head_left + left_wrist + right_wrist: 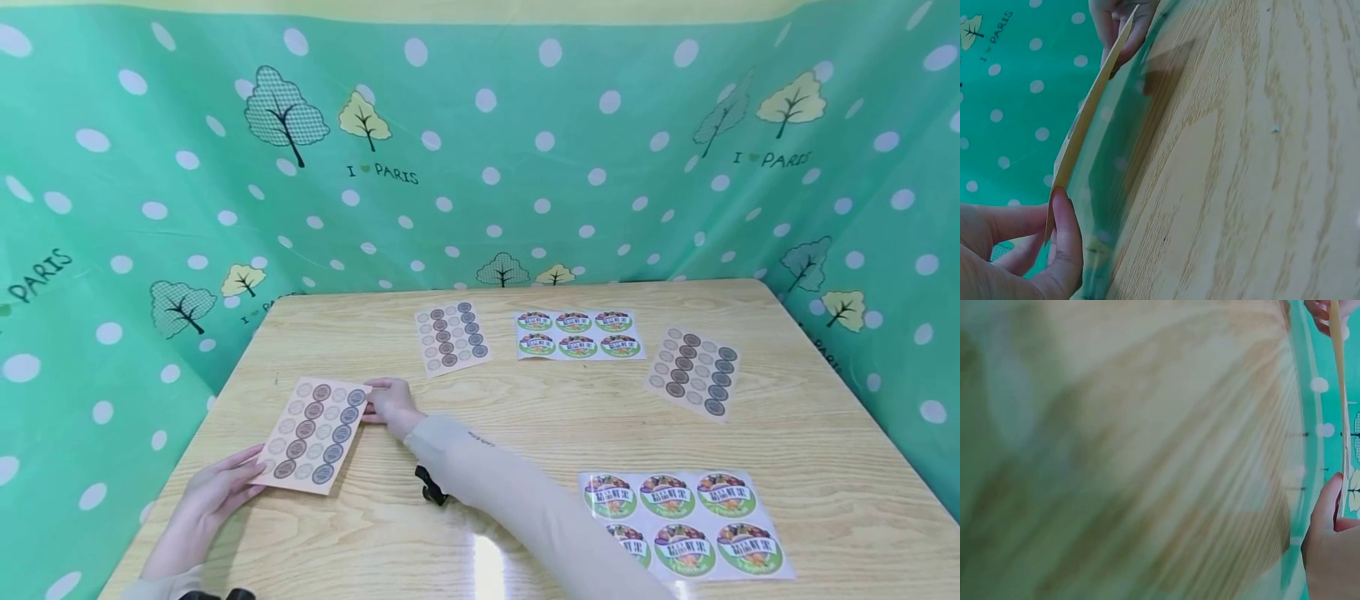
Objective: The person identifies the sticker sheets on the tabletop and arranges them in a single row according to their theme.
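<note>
Held above the left part of the table is a tan sticker sheet with rows of round brown, grey and pale stickers. My left hand pinches its near-left corner, and my right hand grips the far-right corner. The left wrist view shows the sheet edge-on, lifted off the wood, with the left thumb and fingers on opposite faces. From the right wrist, the sheet is again a thin edge, pinched by the right hand. Whether it is one sheet or several is unclear.
Two similar tan sticker sheets lie on the wooden table, one at the back and one at the right. White fruit-label sheets lie at the back middle and front right. A green dotted curtain surrounds the table.
</note>
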`<state>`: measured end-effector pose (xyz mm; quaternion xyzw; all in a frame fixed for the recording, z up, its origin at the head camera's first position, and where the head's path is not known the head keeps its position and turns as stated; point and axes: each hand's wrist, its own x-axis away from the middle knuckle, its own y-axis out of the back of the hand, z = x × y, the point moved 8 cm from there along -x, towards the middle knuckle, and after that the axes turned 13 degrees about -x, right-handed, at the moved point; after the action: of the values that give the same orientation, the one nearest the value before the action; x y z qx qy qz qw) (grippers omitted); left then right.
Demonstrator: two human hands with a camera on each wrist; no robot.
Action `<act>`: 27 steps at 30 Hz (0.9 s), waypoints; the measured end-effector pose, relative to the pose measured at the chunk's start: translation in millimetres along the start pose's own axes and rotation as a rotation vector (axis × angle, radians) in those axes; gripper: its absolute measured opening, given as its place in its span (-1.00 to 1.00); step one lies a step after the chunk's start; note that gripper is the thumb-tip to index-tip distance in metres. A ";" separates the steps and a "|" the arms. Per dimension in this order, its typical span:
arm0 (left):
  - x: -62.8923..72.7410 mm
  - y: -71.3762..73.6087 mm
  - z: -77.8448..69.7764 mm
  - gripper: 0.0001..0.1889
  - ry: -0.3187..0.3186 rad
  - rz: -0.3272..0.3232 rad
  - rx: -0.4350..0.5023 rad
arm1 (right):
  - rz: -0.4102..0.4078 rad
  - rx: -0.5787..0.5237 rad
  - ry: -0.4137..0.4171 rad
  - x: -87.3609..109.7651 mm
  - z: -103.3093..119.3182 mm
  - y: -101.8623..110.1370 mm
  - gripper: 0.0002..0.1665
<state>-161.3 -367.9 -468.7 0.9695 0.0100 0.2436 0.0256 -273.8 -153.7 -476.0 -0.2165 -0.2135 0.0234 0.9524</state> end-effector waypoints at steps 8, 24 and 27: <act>-1.5 4.3 1.6 -0.71 -0.013 -0.002 0.019 | -0.018 -0.039 0.009 6.6 -0.5 -4.2 -0.56; 1.8 12.9 8.9 -0.70 0.043 -0.071 0.037 | 0.031 -0.076 -0.011 23.7 -16.0 -18.5 -0.45; 2.3 14.4 8.6 -0.67 0.028 -0.077 0.057 | 0.034 -0.083 -0.021 27.7 -18.8 -21.4 -0.45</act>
<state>-155.1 -382.5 -474.4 0.9652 0.0544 0.2558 0.0073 -241.8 -176.8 -471.3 -0.2590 -0.2203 0.0331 0.9398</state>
